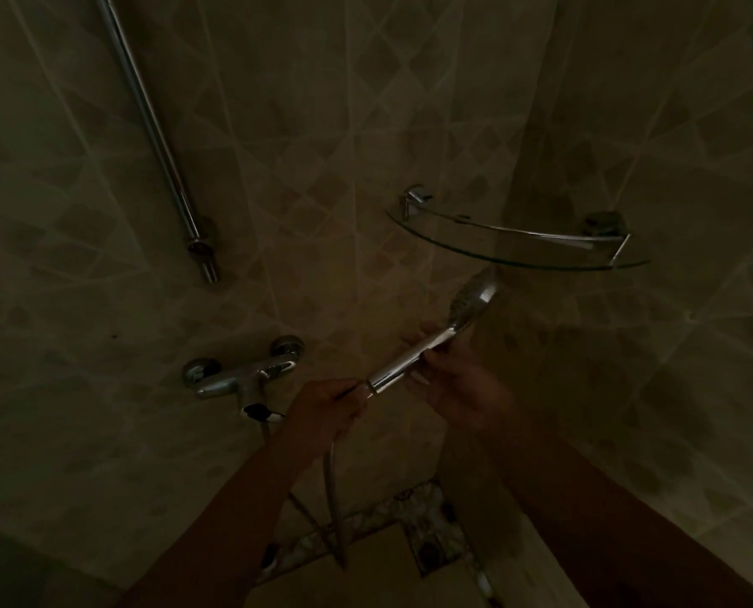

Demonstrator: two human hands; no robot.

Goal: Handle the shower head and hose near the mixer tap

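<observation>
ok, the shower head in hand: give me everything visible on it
The shower head is a chrome-looking handheld unit: a round spray face at the top, tapering into a straight, shiny handle. It lies tilted, head up and to the right, below the glass corner shelf. The right hand grips the handle mid-length. The left hand pinches the hose fitting at the handle's lower end; whether it is screwed on cannot be told. No water shows in the dim light.

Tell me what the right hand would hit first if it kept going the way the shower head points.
Probably the glass corner shelf: the right hand aims the shower head up toward its front edge. The dim picture leaves depth unclear.
</observation>
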